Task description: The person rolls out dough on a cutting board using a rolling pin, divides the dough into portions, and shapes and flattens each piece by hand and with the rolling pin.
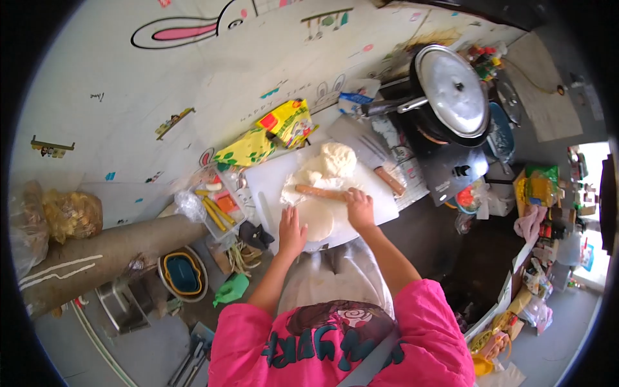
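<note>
A white cutting board lies in front of me. My right hand is closed on the right end of a wooden rolling pin. Flat on the board is a round sheet of dough, just below the pin. Fingers apart, my left hand rests at the left edge of that sheet and holds nothing. Behind the pin sits a lump of dough, with smaller pieces and loose flour beside it.
A cleaver with a wooden handle lies right of the board. Beyond it, a lidded pan stands on a stove. Yellow bags lean behind the board. To the left are a plastic tray and nested basins.
</note>
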`<action>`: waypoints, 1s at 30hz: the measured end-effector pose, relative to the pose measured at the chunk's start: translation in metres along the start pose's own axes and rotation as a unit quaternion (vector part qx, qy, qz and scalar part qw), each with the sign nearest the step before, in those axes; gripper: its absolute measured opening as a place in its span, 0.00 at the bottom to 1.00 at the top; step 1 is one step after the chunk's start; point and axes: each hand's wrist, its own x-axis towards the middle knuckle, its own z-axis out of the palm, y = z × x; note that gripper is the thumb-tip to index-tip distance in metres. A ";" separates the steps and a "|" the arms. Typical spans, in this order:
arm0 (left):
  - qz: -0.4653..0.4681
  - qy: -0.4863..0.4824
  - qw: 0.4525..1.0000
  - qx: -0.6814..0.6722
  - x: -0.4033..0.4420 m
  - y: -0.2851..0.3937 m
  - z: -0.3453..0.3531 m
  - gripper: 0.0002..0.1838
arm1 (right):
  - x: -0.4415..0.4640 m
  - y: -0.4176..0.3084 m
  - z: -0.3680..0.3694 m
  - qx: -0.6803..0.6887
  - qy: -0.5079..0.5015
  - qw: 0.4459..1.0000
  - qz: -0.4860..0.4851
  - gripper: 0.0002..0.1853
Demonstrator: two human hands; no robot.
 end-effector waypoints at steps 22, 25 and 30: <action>0.163 -0.052 0.969 -0.181 0.146 0.321 0.107 0.32 | -0.010 0.216 -0.181 0.106 0.179 0.977 0.040 0.15; 0.164 -0.085 0.972 -0.148 0.160 0.384 0.156 0.33 | -0.021 0.293 -0.206 0.049 0.166 0.982 0.077 0.17; 0.129 -0.063 0.963 -0.226 0.177 0.437 0.206 0.32 | -0.013 0.354 -0.224 -0.085 0.043 0.986 0.140 0.19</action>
